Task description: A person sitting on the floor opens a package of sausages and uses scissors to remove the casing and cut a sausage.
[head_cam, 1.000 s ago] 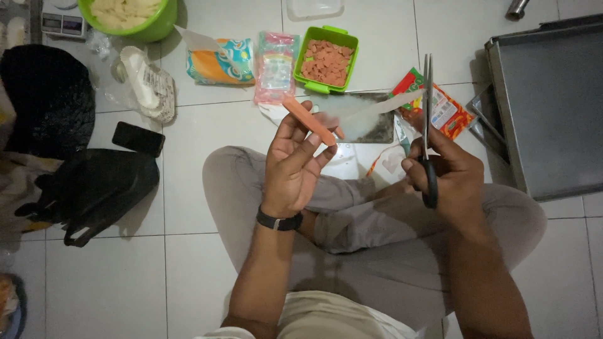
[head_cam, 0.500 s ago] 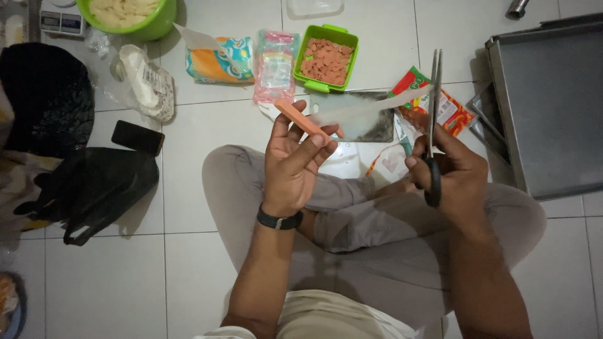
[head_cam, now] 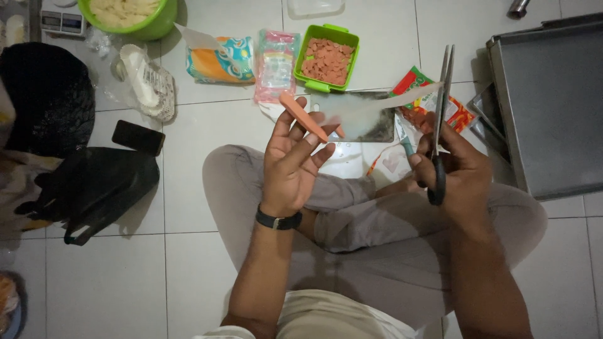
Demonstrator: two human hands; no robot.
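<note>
In the head view, the person sits cross-legged on a white tiled floor (head_cam: 207,263). The left hand (head_cam: 294,164) is raised with the palm up and the fingers (head_cam: 281,129) loosely spread; a peeled sausage (head_cam: 303,117), thin and pink, lies across the fingertips. A strip of clear plastic casing (head_cam: 383,107) goes from the sausage end toward the right side. The right hand (head_cam: 458,172) is closed around the black handles of the scissors (head_cam: 441,113), whose blades point up and are almost pressed together, near the end of the casing. Beyond the hands, a green container (head_cam: 300,60) with sausage slices stands on the floor, just beside a pink packet (head_cam: 275,63). A metal tray (head_cam: 546,107) lies on the right, and a black bag (head_cam: 94,188) on the left.
</note>
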